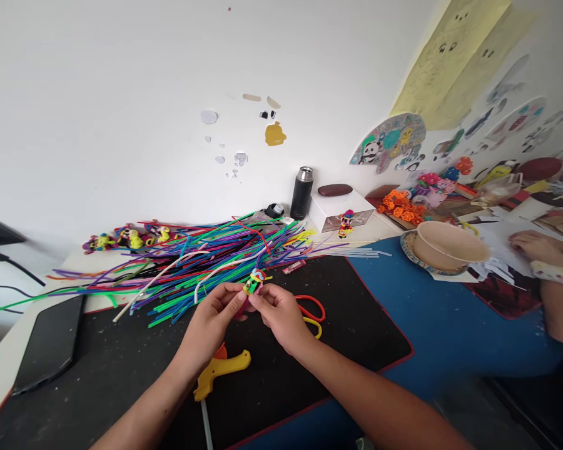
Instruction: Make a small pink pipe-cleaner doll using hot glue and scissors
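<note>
Between both hands, over the black mat (356,325), is a small colourful pipe-cleaner figure (254,282) with yellow, green, pink and blue parts. My left hand (216,312) pinches its lower left side with thumb and fingers. From the other side, my right hand (279,312) also grips it, thumb towards the middle. Right behind the figure lies a big spread of pipe cleaners (182,275) in many colours. A yellow glue gun (223,372) rests below my left wrist. Red and yellow loops (313,312), perhaps scissor handles, show partly behind my right hand.
A black phone or tablet (49,340) lies at the left. Several finished figures (126,237) sit by the wall, and another figure (346,223) stands before a white box (340,206). A black thermos (303,194) is at the back. At right are a bowl (450,247) and another person's hand (535,247).
</note>
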Motion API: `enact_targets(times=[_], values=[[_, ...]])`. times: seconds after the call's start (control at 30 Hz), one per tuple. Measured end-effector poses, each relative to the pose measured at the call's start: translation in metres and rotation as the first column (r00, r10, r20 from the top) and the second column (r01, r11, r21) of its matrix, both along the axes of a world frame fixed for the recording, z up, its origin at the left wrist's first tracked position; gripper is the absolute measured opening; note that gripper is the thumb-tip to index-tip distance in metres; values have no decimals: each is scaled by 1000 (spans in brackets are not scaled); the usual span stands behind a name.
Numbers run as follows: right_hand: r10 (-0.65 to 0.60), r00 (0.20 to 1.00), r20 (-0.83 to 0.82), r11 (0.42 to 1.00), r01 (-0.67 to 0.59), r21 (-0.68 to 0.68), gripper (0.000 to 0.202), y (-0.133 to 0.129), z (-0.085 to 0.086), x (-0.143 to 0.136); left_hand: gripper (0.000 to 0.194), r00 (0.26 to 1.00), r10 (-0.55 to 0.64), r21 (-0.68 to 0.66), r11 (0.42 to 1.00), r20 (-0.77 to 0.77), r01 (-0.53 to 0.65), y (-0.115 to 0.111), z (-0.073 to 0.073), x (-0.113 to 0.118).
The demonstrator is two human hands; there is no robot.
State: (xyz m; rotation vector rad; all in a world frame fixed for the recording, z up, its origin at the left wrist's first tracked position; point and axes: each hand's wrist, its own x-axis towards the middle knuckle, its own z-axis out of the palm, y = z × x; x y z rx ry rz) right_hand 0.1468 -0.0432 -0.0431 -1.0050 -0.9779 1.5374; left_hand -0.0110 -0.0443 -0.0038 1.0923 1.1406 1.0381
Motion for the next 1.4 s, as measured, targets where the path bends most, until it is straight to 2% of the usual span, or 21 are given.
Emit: enact_targets(times=[0.23,0.47,0.77,0.97,1.23,1.4], values=[[12,1000,5,1000,-12,23,47,-1,2,0,35,985,92,-105,991,146,-77,2,-6,0],[10,998,61,1000,-11,15,42,-2,4,0,33,920,161,-343,939,358,-31,5,-11,-1],[22,999,48,999,-23,35,45,-3,8,-1,28,920,130,-352,936,371,9,3,-5,-1],[34,999,41,999,-35,37,41,-4,4,-1,22,911,141,-400,916,387,29,4,-3,-1],[41,998,52,997,-44,66,37,-6,0,-1,16,852,229,-505,862,472,48,4,-1,0],[34,998,50,997,-37,69,38,-5,-1,-1,16,846,194,-497,863,497,94,4,-3,0]])
